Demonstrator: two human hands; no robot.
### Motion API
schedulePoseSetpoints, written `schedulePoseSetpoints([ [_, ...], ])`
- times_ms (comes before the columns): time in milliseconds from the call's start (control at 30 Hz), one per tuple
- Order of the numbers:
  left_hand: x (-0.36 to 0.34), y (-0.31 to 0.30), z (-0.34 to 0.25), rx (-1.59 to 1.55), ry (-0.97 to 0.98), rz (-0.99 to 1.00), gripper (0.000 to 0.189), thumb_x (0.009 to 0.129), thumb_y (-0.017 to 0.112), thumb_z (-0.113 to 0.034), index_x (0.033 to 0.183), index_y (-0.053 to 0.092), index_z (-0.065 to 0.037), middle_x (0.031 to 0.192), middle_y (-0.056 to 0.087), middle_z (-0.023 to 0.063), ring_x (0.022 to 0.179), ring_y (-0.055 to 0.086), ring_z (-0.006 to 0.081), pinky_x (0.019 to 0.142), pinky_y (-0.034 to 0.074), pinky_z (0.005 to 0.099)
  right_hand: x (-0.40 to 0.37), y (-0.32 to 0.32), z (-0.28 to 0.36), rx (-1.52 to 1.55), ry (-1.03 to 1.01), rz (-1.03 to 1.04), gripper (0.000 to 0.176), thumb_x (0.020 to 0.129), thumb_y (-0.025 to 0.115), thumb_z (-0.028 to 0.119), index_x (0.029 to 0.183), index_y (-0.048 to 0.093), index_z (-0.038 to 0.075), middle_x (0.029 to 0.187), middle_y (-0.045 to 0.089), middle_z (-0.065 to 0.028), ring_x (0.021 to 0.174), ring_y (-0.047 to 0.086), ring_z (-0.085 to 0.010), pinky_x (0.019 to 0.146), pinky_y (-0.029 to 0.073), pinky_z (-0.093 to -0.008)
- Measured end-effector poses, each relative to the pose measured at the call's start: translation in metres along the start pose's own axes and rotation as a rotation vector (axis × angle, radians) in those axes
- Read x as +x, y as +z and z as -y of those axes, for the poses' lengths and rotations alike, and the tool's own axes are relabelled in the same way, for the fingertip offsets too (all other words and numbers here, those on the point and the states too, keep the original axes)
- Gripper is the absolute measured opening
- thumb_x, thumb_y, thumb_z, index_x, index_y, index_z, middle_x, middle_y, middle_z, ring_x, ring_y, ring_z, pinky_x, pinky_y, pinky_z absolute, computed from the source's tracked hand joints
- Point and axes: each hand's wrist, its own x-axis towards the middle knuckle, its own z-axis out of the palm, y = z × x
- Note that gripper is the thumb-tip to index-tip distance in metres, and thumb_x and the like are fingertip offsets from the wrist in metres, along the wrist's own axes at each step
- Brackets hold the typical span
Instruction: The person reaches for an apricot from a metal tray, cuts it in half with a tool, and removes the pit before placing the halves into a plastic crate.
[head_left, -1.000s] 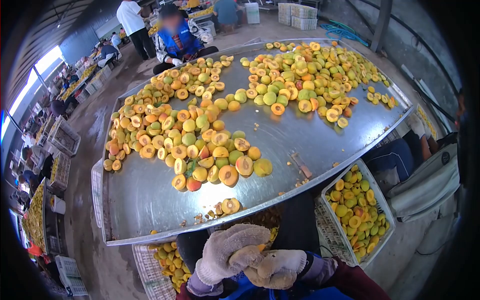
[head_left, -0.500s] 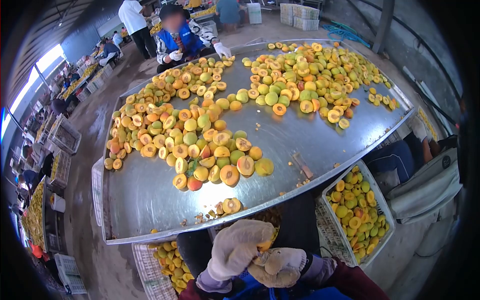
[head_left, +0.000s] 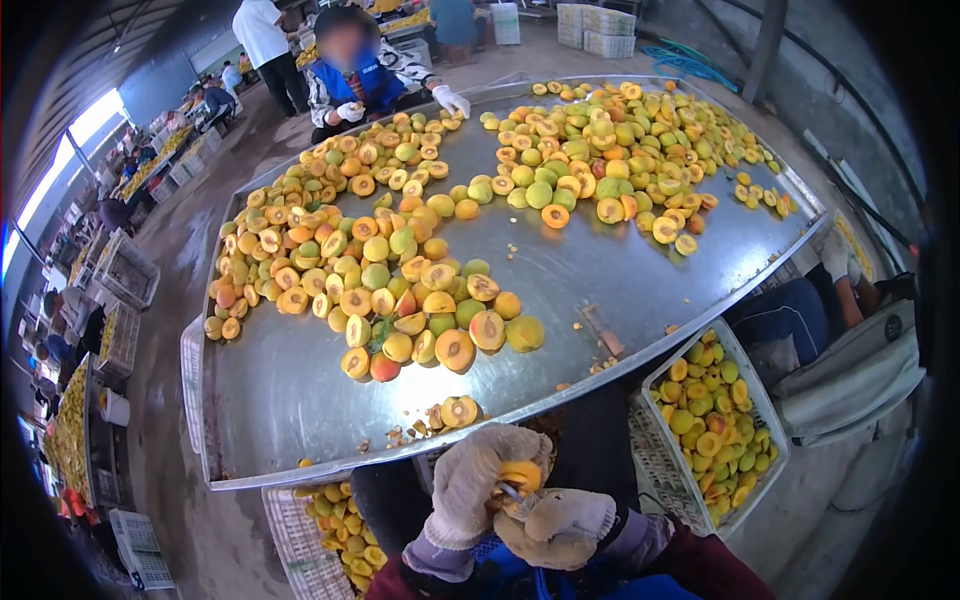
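Note:
My left hand, in a stained pale glove, is closed around a yellow peach half above my lap. My right hand, gloved too, is closed on a small metal tool whose tip is against the fruit. Most of the tool is hidden by the fingers. Just beyond my hands, a cut peach half lies with brown scraps by the near edge of the metal table. A large heap of peach halves covers the table's left part.
Another heap of peaches lies at the back right. A tool with a brown handle rests near the front edge. Crates of peach halves stand at my right and left. A co-worker sits across; another person's arm is at right.
My left hand has turned and lifted slightly, so the peach half and metal tool show more. The co-worker's gloved hand across the table has shifted slightly.

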Motion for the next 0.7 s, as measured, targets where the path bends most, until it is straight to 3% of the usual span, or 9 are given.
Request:
schedulePoseSetpoints([
  [67,0.002,0.005,0.010,-0.468,-0.097,-0.058,0.047,0.098,0.050,-0.041,0.107,0.061,0.004,0.103,0.065,0.0189,0.085,0.064,0.0244,0.075,0.053,0.0325,0.004,0.009,0.004,-0.207,-0.057,-0.057,0.019,0.089,0.062,0.023,0.088,0.059,0.005,0.082,0.059,-0.0012,0.075,0.056,-0.0099,0.069,0.045,-0.0228],
  [100,0.004,0.004,0.011,-0.471,-0.095,-0.064,0.047,0.098,0.050,-0.041,0.107,0.061,0.004,0.103,0.065,0.0189,0.085,0.064,0.0244,0.075,0.053,0.0325,0.005,0.013,0.005,-0.372,-0.112,-0.193,0.019,0.088,0.063,0.024,0.086,0.059,0.005,0.080,0.058,-0.0011,0.072,0.055,-0.0101,0.067,0.044,-0.0226],
  [233,0.009,-0.002,0.013,-0.436,-0.204,-0.072,0.043,0.098,0.049,-0.038,0.107,0.061,0.003,0.104,0.065,0.0193,0.085,0.064,0.0245,0.076,0.053,0.0330,0.001,0.005,0.007,-0.444,-0.063,-0.185,0.022,0.088,0.065,0.027,0.090,0.060,0.006,0.080,0.058,-0.0011,0.073,0.056,-0.0098,0.066,0.045,-0.0222],
  [300,0.013,-0.010,0.012,0.340,0.085,-0.052,0.041,0.100,0.048,-0.035,0.108,0.061,0.003,0.104,0.066,0.0176,0.085,0.064,0.0224,0.076,0.052,0.0313,0.000,0.001,-0.001,-0.333,-0.161,-0.463,0.017,0.084,0.068,0.019,0.089,0.060,0.005,0.077,0.057,-0.0016,0.065,0.052,-0.0094,0.062,0.041,-0.0225],
  [367,0.016,-0.006,0.016,0.339,0.168,-0.072,0.038,0.101,0.046,-0.030,0.107,0.062,0.004,0.101,0.067,0.0153,0.084,0.064,0.0199,0.076,0.051,0.0299,-0.004,-0.010,0.006,-0.417,-0.102,-0.403,0.022,0.087,0.067,0.026,0.093,0.060,0.006,0.078,0.058,-0.0009,0.066,0.055,-0.0087,0.061,0.044,-0.0221],
  [433,0.017,0.000,0.010,-0.181,-0.101,-0.168,0.036,0.101,0.047,-0.027,0.104,0.063,0.005,0.097,0.068,0.0146,0.081,0.064,0.0190,0.074,0.051,0.0296,-0.006,-0.011,0.009,-0.496,-0.039,-0.342,0.028,0.090,0.067,0.033,0.098,0.061,0.006,0.079,0.059,-0.0001,0.067,0.057,-0.0081,0.060,0.046,-0.0218],
  [567,0.021,0.008,0.008,-0.446,-0.279,-0.270,0.044,0.100,0.048,-0.037,0.102,0.060,0.005,0.095,0.066,0.0163,0.078,0.066,0.0230,0.066,0.054,0.0323,-0.011,0.003,0.025,-0.514,0.009,-0.310,0.027,0.089,0.067,0.031,0.096,0.061,0.006,0.077,0.059,0.0006,0.063,0.055,-0.0077,0.056,0.045,-0.0218],
  [667,0.020,0.001,0.020,0.538,0.431,-0.201,0.031,0.097,0.050,-0.022,0.101,0.065,0.005,0.090,0.068,0.0161,0.075,0.066,0.0238,0.068,0.054,0.0340,-0.010,-0.008,0.007,-0.468,-0.043,-0.304,0.023,0.088,0.066,0.027,0.093,0.060,0.005,0.077,0.058,-0.0004,0.064,0.054,-0.0087,0.059,0.045,-0.0226],
  [700,0.020,0.001,0.024,0.539,0.430,-0.195,0.031,0.097,0.050,-0.022,0.101,0.065,0.005,0.090,0.068,0.0161,0.075,0.066,0.0238,0.068,0.054,0.0340,-0.011,-0.008,0.004,-0.464,-0.104,-0.325,0.022,0.088,0.065,0.026,0.092,0.060,0.005,0.077,0.058,-0.0007,0.064,0.054,-0.0090,0.060,0.045,-0.0228],
])
